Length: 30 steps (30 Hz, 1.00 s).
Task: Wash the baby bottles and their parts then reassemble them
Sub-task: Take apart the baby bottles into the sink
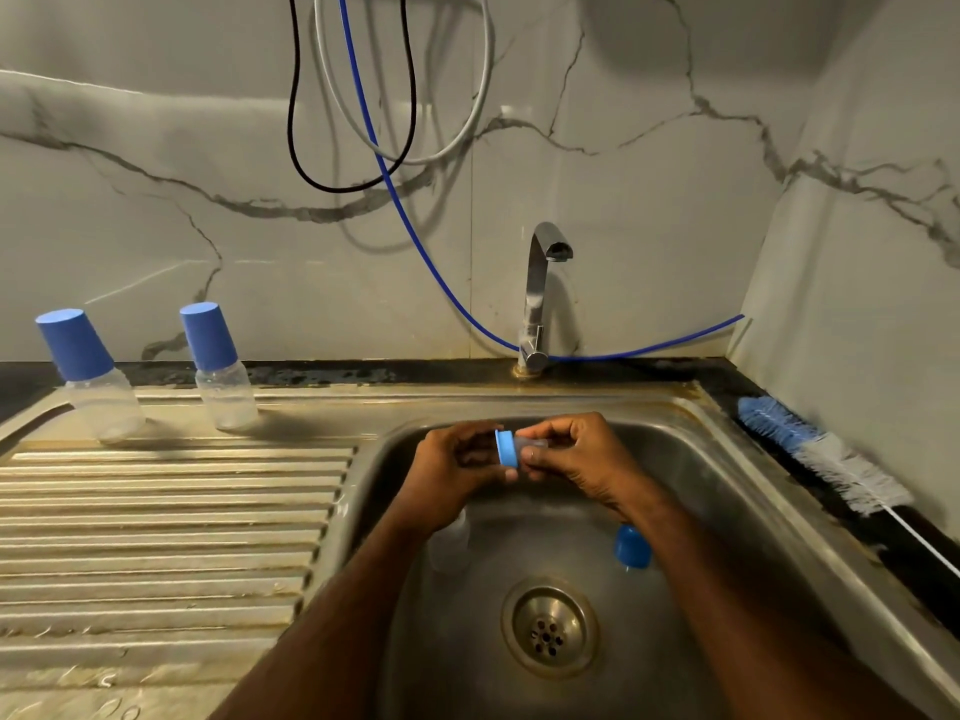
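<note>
Holding blue ring [506,449] btwn left hand [457,470] & right hand [576,457].

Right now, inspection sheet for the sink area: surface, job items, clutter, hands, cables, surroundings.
Surface: steel sink with ridged drainboard, stained.
Job's things: two capped bottles upright on the drainboard; clear bottle body and blue cap in the basin; blue ring with a clear part in hand.
Clutter: bottle brush on the right ledge.
Hands: left hand and right hand both grip the ring piece.
Cables: blue hose, black and grey loops on the wall.
Surroundings: tap, not running; marble wall.
</note>
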Tool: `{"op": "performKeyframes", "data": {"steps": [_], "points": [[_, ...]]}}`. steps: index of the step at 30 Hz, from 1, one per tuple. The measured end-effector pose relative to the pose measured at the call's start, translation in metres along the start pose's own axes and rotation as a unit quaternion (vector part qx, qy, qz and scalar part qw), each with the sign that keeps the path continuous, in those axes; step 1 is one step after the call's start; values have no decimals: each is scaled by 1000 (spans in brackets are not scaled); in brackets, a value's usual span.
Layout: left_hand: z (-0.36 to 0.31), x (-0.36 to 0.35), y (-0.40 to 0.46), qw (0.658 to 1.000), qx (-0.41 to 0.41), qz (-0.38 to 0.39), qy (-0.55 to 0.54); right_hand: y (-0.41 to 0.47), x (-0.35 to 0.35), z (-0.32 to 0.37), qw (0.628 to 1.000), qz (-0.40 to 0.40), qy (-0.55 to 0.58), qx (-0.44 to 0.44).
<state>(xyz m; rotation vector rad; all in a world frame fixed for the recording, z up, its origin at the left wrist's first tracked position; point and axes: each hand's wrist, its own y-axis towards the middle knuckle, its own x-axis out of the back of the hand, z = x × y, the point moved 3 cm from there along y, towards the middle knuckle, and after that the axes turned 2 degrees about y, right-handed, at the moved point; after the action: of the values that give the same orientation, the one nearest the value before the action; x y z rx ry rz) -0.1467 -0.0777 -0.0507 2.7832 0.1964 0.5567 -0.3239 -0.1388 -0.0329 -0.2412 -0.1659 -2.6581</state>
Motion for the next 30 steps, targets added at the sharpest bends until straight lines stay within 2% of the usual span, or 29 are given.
{"op": "performKeyframes", "data": {"steps": [5,9,17,21,30], "points": [[0,-7,-2,999,10,32,-39,2,-5,4,995,-42,-88,28],[2,-7,-2,996,10,36,-79,2,-10,7,991,-77,-98,55],[0,-6,-5,979,36,60,-190,0,-10,10,992,-38,-89,84],[4,-6,-6,977,47,70,-195,0,-10,7,992,-24,-110,51],[12,-6,-4,986,52,69,-145,-3,-3,-4,995,29,42,-86]]}}
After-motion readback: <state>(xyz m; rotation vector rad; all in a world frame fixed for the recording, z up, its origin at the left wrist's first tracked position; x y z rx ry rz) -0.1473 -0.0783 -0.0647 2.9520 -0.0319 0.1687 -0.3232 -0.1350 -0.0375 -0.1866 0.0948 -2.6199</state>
